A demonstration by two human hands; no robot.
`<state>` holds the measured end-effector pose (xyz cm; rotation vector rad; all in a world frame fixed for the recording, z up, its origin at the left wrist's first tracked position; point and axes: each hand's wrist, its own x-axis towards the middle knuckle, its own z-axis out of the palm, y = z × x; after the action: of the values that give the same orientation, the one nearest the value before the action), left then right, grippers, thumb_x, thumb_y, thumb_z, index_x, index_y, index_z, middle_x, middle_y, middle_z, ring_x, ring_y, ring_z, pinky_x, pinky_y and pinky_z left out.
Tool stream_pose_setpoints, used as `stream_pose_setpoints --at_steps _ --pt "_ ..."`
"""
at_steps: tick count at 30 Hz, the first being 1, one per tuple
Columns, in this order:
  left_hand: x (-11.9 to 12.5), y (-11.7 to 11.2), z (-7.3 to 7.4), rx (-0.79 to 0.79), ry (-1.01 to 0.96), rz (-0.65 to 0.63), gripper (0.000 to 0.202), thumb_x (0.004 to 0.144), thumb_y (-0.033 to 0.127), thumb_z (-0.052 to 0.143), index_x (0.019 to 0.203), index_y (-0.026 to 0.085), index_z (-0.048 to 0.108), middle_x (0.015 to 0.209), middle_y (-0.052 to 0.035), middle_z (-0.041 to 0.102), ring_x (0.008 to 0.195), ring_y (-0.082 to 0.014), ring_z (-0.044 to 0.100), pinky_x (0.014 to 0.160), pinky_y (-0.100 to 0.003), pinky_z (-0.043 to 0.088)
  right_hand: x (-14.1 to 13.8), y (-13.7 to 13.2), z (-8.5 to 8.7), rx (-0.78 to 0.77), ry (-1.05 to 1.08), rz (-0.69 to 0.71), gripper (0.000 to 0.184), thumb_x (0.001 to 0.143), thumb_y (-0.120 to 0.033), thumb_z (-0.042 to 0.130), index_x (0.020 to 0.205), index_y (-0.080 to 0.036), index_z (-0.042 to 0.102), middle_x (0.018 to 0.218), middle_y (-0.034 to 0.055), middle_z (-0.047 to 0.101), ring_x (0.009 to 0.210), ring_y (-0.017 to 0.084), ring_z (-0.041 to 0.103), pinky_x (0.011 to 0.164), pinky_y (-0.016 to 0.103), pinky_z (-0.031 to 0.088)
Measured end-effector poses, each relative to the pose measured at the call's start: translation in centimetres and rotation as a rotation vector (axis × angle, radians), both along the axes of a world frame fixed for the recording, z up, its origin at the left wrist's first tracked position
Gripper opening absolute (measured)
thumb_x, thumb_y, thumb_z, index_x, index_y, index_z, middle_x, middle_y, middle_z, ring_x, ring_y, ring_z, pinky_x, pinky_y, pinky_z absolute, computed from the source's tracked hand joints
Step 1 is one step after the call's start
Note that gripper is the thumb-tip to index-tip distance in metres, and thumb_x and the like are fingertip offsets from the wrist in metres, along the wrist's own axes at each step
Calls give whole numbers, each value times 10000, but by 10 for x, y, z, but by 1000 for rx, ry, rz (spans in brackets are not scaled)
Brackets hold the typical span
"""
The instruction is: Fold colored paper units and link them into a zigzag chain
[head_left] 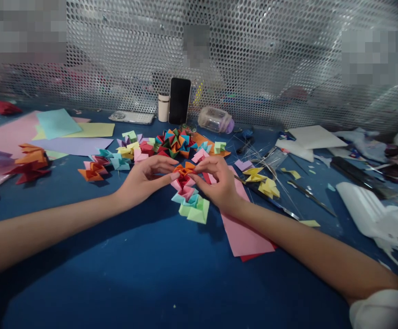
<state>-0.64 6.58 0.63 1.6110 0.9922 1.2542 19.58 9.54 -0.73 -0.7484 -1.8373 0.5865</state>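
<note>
My left hand and my right hand meet at a chain of folded origami paper units. Fingers and thumbs of both pinch its orange top end. From there the chain runs toward me through red, pink and light blue to a pale green unit at the near end, which hangs just over the table. Behind my hands lies a multicoloured cluster of folded paper. Left of my left hand rest an orange and red folded piece and light blue units. Fingertips partly hide the orange unit.
Coloured sheets lie at the left; a pink sheet is under my right forearm. A phone stands upright by a white cylinder and a tipped jar. Tweezers, yellow folded pieces and a white device are right.
</note>
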Motion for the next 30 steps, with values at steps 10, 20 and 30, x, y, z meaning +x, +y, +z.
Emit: stream_pose_setpoints --at_steps 10,20,30 --pt "-3 1 1 82 223 122 198 810 368 660 861 183 710 797 -30 739 678 -148 660 628 -235 522 1 3 9 -169 -66 138 450 760 -304 718 1186 -226 596 1130 80 679 1037 202 657 897 365 557" --pt "-1 -1 -1 50 136 71 209 785 356 696 889 174 700 860 -44 737 733 -153 680 703 -247 547 1 3 9 -173 -63 157 221 718 -202 702 937 -175 689 897 43 734 803 147 698 769 294 586" --pt "-4 2 -3 144 374 -64 266 860 354 587 1038 192 701 1012 -53 730 888 -177 677 792 -243 537 3 4 10 -261 -17 231 134 713 -176 700 846 -161 704 820 25 729 731 128 689 718 270 589"
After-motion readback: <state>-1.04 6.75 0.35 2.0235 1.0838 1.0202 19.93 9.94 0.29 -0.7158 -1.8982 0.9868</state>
